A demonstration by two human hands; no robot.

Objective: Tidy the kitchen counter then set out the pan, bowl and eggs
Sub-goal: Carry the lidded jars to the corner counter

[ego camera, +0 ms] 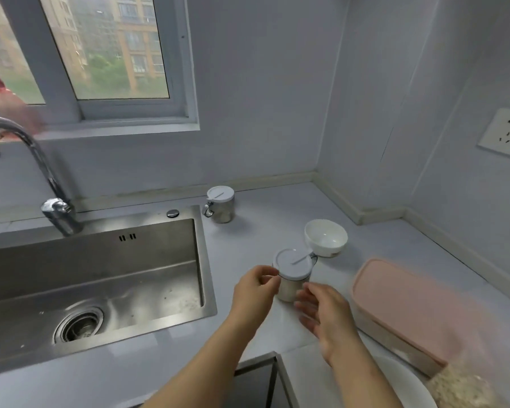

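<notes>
A small clear seasoning jar (pixel 292 267) with a white lid stands on the counter between my hands. My left hand (pixel 256 291) has its thumb and curled fingers against the jar's left side, at the lid's rim. My right hand (pixel 326 315) hovers just right of the jar with fingers spread, slightly blurred, holding nothing. A white bowl (pixel 326 237) sits upright just behind the jar. A second, similar jar (pixel 221 206) stands by the back wall near the sink corner. No pan or eggs are in view.
A steel sink (pixel 95 278) with a faucet (pixel 53 201) fills the left. A pink-lidded box (pixel 409 304) lies at the right, a white plate (pixel 395 384) at the bottom right. The wall socket (pixel 504 132) is on the right wall.
</notes>
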